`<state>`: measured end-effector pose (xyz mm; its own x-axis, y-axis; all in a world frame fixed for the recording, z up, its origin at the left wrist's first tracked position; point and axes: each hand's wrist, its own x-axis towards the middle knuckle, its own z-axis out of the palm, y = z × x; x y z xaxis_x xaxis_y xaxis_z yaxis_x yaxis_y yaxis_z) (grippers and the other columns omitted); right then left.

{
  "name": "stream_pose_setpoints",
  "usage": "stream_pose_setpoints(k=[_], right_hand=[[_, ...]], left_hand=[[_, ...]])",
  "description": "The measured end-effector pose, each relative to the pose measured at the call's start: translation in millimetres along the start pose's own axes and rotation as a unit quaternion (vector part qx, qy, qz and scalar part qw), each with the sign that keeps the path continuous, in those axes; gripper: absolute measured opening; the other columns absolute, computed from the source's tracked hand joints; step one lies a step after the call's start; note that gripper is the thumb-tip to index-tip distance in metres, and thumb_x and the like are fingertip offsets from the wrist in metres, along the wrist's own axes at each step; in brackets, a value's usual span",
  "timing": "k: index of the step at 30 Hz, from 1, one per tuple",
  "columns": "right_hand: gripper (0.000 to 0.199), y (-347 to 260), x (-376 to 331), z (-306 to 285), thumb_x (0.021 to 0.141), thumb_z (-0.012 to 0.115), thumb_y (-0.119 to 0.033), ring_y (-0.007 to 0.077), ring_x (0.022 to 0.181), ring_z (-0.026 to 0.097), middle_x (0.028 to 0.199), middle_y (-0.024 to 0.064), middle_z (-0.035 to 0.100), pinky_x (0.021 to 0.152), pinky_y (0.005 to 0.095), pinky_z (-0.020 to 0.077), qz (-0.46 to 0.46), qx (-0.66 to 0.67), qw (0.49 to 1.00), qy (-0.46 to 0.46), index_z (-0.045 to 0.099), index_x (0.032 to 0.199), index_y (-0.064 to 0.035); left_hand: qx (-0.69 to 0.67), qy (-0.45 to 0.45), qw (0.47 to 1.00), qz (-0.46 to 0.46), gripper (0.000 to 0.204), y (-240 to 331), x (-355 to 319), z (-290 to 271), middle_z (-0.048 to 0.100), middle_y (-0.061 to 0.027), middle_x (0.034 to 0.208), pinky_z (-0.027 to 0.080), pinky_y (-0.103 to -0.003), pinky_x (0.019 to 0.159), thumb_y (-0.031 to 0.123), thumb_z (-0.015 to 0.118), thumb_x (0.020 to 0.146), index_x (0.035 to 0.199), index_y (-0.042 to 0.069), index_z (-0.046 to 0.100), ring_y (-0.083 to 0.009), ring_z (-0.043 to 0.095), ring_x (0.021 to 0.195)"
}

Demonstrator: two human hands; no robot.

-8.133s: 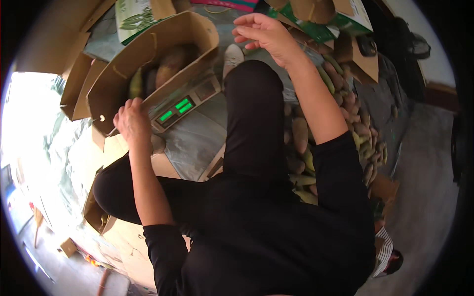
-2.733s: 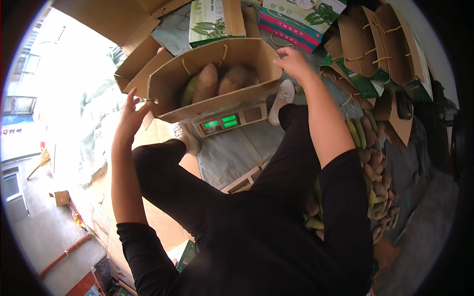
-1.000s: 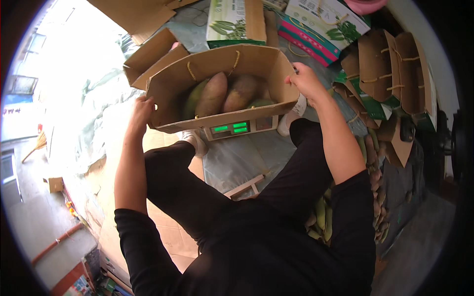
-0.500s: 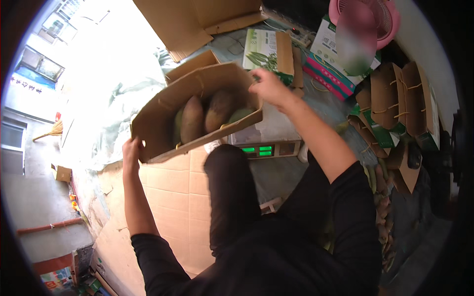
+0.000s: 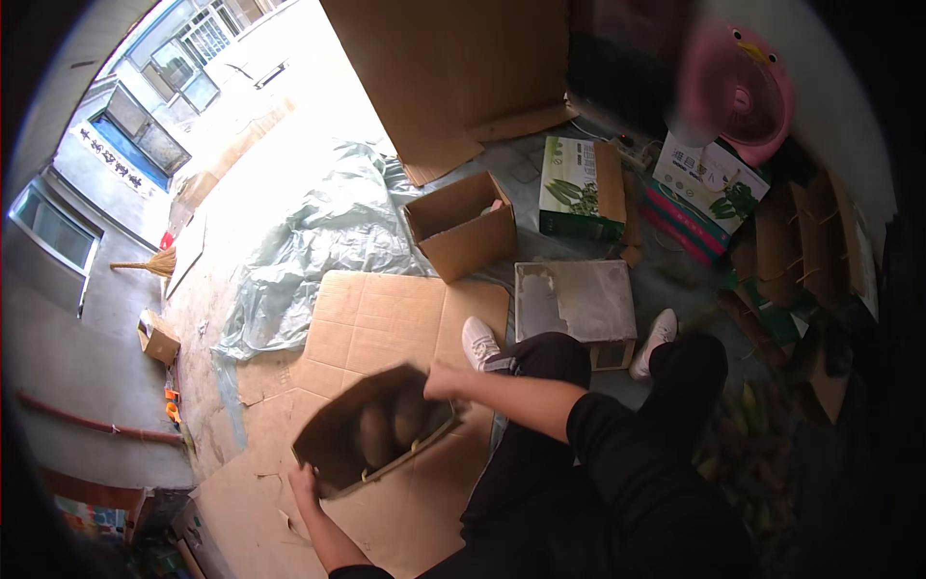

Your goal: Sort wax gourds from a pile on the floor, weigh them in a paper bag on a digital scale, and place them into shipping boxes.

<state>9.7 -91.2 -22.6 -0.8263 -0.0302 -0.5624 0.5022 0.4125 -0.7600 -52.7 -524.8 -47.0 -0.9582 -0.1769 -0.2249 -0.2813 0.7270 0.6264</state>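
Observation:
An open brown carton hangs tilted between my hands, above the flattened cardboard sheet at lower centre. Inside lie a few large oblong brownish vegetables, dim and slightly blurred. My left hand is closed on the carton's near left corner. At the opposite, far right end, my right hand grips the rim; its fingertips are partly hidden. Yellowish cord loops show along the near side. To the right of the carton, beyond my knees, stands a weighing scale with a worn grey top.
Flattened cardboard covers the floor, with crumpled clear plastic sheeting beyond it. An open brown box and a green-white printed carton stand ahead. Further right are a pink fan, folded cartons and a vegetable pile.
Both hands have carried the carton away from above the scale, down and toward me, over the cardboard sheet. My view has shifted, so the scale's top and both shoes now show.

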Motion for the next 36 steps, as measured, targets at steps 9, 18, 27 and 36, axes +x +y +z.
stream_pose_setpoints(k=[9, 18, 27, 36], right_hand=[[0.043, 19.9, -15.3, 73.7, 0.072, 0.056, -0.011, 0.0340, 0.099, 0.059, 0.105, 0.0226, 0.061, 0.083, 0.0404, 0.0481, -0.096, -0.103, 0.979, -0.146, 0.057, 0.114, -0.0007], [0.039, -9.3, -70.2, -40.6, 0.078, 0.055, -0.016, 0.0180, 0.078, 0.062, 0.089, 0.0124, 0.065, 0.073, 0.0301, 0.0483, -0.242, 0.087, 0.966, 0.036, 0.056, 0.112, 0.0023], [0.024, 59.0, -198.3, -157.5, 0.085, 0.054, -0.006, 0.0090, 0.078, 0.058, 0.088, 0.0052, 0.063, 0.068, 0.0225, 0.0461, -0.248, 0.293, 0.879, 0.282, 0.056, 0.109, -0.0010], [0.024, 144.7, -305.2, -171.7, 0.089, 0.052, -0.010, 0.0090, 0.083, 0.058, 0.096, 0.0043, 0.062, 0.070, 0.0213, 0.0448, -0.150, 0.338, 0.826, 0.425, 0.056, 0.112, -0.0044]], left_hand=[[0.213, -0.031, 0.963, -0.160, 0.025, -169.2, -46.7, -4.8, 0.065, -0.0237, 0.083, 0.048, -0.041, 0.077, 0.010, 0.055, 0.074, 0.091, -0.007, 0.064, -0.0350, 0.065, 0.083], [0.188, 0.010, 0.962, 0.198, 0.036, 52.2, -30.3, 41.6, 0.055, -0.0227, 0.118, 0.039, -0.040, 0.095, 0.018, 0.056, 0.084, 0.115, 0.000, 0.056, -0.0357, 0.051, 0.111], [0.312, -0.436, 0.801, 0.267, 0.059, 162.6, -22.1, 263.8, 0.060, -0.0200, 0.111, 0.046, -0.038, 0.088, 0.042, 0.063, 0.081, 0.122, 0.000, 0.051, -0.0286, 0.058, 0.103], [0.289, -0.565, 0.750, 0.187, 0.053, 87.3, -45.8, 353.6, 0.061, -0.0221, 0.107, 0.047, -0.038, 0.087, 0.038, 0.062, 0.080, 0.115, -0.002, 0.054, -0.0289, 0.060, 0.099]])
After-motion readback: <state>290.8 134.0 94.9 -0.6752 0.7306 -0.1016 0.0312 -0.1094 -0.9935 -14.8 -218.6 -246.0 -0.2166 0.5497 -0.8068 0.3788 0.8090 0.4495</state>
